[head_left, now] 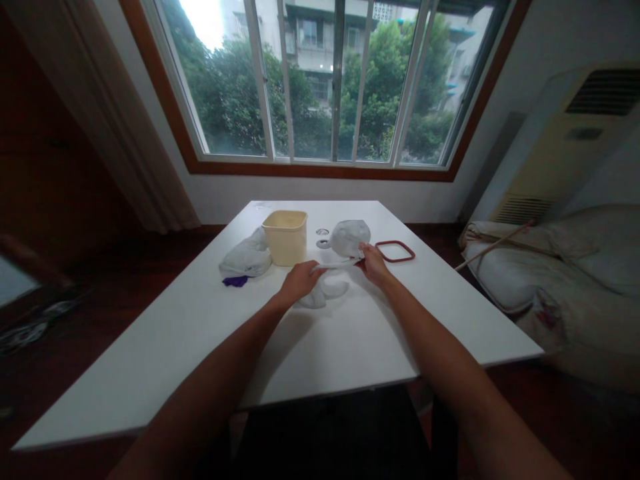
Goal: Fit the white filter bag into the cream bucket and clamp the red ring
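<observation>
Folds and fingers hide where the thin white bag (339, 265) begins and ends; whether the loose plastic beneath belongs to it cannot be told. The two small rings (323, 244) just right of the cream bin (285, 240) are too small to identify. The bin stands upright on the counter (200, 360), open at the top, its floor hidden by its near wall. Left of the bin, and partly behind it, lies a crumpled bag (245, 257), contents unseen, with a purple piece (235, 281) at its near edge. The white bag is right of the bin, its taut strip running sideways between the left hand (300, 279) and right hand (373, 263), each pinching it; its puffed part bulges toward the window (320, 87). Farther right of the bin lies a red frame (395, 251).
</observation>
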A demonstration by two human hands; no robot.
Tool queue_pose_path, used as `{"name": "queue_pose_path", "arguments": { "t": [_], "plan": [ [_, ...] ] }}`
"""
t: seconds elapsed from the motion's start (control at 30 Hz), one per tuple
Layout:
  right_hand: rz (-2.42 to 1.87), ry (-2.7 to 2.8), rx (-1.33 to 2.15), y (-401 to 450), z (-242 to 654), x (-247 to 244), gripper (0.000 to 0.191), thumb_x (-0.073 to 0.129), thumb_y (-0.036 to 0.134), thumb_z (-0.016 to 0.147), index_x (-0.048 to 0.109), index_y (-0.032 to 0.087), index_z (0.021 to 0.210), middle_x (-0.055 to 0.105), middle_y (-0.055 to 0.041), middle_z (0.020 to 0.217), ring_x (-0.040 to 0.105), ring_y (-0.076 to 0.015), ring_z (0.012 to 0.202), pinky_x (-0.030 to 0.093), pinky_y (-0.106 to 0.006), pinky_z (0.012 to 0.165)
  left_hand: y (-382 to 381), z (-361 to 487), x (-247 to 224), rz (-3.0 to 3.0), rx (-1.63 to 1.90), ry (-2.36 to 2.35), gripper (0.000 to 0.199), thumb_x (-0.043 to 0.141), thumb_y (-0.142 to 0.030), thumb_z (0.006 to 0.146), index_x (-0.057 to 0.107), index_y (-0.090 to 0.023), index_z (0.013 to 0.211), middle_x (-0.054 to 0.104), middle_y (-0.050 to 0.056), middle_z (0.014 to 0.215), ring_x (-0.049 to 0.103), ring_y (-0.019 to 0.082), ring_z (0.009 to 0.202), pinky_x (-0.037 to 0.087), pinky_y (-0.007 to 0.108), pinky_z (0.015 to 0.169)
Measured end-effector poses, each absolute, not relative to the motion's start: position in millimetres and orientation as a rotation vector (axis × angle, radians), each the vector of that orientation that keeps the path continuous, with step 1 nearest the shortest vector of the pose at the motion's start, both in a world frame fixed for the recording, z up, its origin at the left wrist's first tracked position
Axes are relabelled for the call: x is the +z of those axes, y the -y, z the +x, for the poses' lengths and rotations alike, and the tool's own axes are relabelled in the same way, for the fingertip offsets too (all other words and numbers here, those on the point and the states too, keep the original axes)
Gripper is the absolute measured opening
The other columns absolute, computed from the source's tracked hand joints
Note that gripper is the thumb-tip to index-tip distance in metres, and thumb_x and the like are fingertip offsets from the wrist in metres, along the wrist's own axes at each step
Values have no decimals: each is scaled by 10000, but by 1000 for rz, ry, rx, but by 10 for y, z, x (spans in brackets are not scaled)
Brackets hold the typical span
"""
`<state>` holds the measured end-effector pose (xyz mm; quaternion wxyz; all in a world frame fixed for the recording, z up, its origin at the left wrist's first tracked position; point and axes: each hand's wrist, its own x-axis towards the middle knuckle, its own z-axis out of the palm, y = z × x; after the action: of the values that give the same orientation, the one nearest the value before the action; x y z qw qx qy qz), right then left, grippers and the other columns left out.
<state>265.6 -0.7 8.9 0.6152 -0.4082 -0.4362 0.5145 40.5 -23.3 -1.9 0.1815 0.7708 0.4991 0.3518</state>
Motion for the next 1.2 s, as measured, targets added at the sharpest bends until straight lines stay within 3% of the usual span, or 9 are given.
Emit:
{"name": "queue_pose_path", "arguments": {
  "t": [0.07,0.17,0.33,0.67,0.77,0.87,0.97,1.07,1.2],
  "plan": [
    [-942,1233,1051,40,2661,73,293,597,486,826,576,193,824,637,3,754,569,-148,713,482,-255,675,179,410,-63,1941,1068,-1363,300,607,-443,809,690,-173,707,701,64,734,613,212,729,460,296,686],
    [-954,1589,771,99,2654,57,281,547,453,855,608,185,800,640,-6,791,549,-161,773,443,-257,730,154,444,-91,1449,1140,-1182,247,675,-392,714,705,-155,780,697,49,721,617,186,679,467,284,644],
    [-1026,1883,505,176,2587,47,253,448,358,911,593,184,797,605,-5,751,495,-157,716,389,-255,684,213,508,-32,1040,1161,-878,329,739,-321,615,685,-136,881,687,34,729,593,129,597,462,247,591],
    [-1013,2036,383,198,2443,-49,313,342,378,990,544,192,837,598,-44,849,509,-175,775,412,-301,758,407,775,3,1195,1177,-650,561,724,-456,725,586,-171,1188,709,88,1062,669,214,937,540,338,806],
    [-939,2104,389,248,2402,-24,334,371,425,995,581,180,908,622,-60,915,537,-182,840,427,-309,808,432,825,-24,1210,1188,-639,524,706,-511,748,582,-181,1135,702,77,1042,666,208,973,535,315,806],
    [-851,2207,337,263,2396,-26,306,589,451,896,606,174,1024,635,-95,1058,555,-224,975,430,-341,890,445,841,-26,1130,1147,-623,481,694,-535,764,591,-172,1062,701,67,971,679,192,874,531,285,713],
    [-910,2295,214,224,2414,-53,266,674,311,823,610,152,1027,631,-123,1079,552,-244,991,442,-355,881,444,834,-14,1097,1080,-586,484,679,-576,765,608,-150,982,701,81,928,674,193,808,522,287,671],
    [-1051,2347,109,190,2437,-49,243,615,114,760,598,159,998,628,-108,1061,561,-220,942,449,-316,828,420,809,-25,1124,1055,-608,479,707,-585,733,622,-145,900,705,91,925,670,203,848,528,311,745],
    [-1188,2280,39,235,2447,45,289,572,74,724,580,190,989,621,-73,1046,567,-202,898,438,-283,773,373,758,-71,1191,1078,-803,400,736,-527,735,645,-152,840,706,66,892,657,171,829,519,314,815]
  ]
}}
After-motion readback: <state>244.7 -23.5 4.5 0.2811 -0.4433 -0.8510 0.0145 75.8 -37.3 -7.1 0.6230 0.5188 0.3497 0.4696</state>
